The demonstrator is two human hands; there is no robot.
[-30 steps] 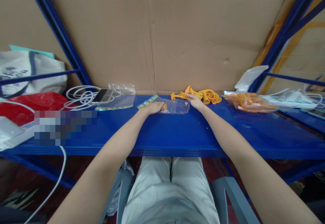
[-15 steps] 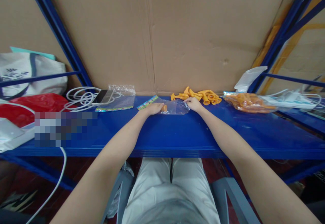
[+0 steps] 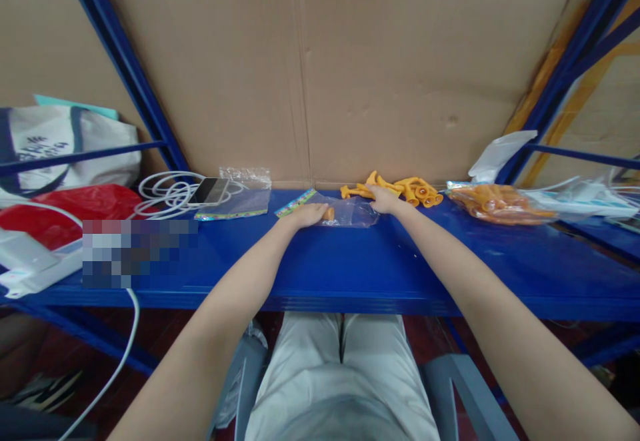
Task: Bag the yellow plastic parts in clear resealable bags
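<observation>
A small clear plastic bag (image 3: 350, 213) with a coloured header card (image 3: 296, 202) lies on the blue shelf (image 3: 350, 268). My left hand (image 3: 309, 214) rests on the bag's left end, fingers curled over an orange balloon (image 3: 329, 214) at its mouth. My right hand (image 3: 384, 199) reaches just past the bag's right end into a loose pile of orange balloons (image 3: 410, 189), fingers closed on one of them.
A filled bag of orange balloons (image 3: 495, 202) lies to the right, with white packets (image 3: 500, 153) behind it. To the left are another clear bag (image 3: 237, 196), a phone (image 3: 209, 190) on a coiled white cable (image 3: 165, 191), a red bag (image 3: 65, 204) and a tote bag (image 3: 55, 144). Cardboard (image 3: 350, 74) backs the shelf.
My right hand went from the balloon pile to the bag's right end, then back to the pile. My left hand has stayed on the bag's mouth.
</observation>
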